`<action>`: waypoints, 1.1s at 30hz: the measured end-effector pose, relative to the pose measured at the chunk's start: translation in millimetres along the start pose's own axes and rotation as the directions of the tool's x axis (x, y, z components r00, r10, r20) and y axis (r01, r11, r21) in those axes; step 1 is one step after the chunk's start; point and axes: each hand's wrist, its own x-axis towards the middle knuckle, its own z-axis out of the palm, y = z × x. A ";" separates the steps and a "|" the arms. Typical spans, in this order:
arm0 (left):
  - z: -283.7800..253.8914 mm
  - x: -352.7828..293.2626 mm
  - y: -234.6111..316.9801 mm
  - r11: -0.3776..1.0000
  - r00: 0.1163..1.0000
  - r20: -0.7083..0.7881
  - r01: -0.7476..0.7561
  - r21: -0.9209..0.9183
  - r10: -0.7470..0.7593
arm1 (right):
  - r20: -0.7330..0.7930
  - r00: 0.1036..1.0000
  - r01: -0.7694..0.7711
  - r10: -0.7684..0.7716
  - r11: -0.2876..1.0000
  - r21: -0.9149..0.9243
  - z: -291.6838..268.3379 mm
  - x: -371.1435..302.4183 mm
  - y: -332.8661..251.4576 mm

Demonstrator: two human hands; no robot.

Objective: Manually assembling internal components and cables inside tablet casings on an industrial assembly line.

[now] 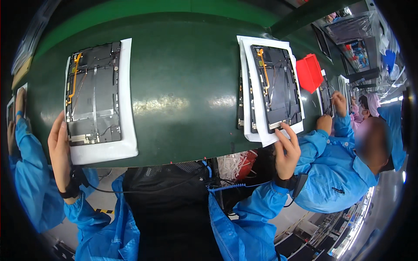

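Observation:
My left hand is closed at the left edge of an opened tablet housing, thumb and fingertips against its side near the lower corner. That housing is black, with an orange ribbon cable and thin strips inside, and lies on a white foam sheet. On the right is a stack of similar housings between white sheets. My right hand grips the lower edge of the top housing and its white sheet, fingers slightly bent. The undersides of both grips are hidden.
The dark green table stretches between the two housings. A red bin sits beyond the right stack. Co-workers in blue sit at either side, the right one's hand near another housing. A blue coiled cord hangs by the table's front edge.

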 end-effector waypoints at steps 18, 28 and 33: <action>136.3 -84.8 52.2 0.707 0.594 0.449 -0.694 -0.135 0.668 | 0.128 0.979 -0.198 0.158 0.885 0.422 -3.3 17.9 11.2; 156.1 -104.6 35.2 0.741 0.519 0.558 -0.600 -0.302 0.648 | -0.264 0.965 0.123 -0.007 0.896 0.427 -0.7 7.8 21.9; 161.3 -111.1 35.5 0.786 0.484 0.634 -0.500 -0.364 0.602 | -0.380 0.898 0.306 -0.221 0.935 0.180 10.5 10.4 9.6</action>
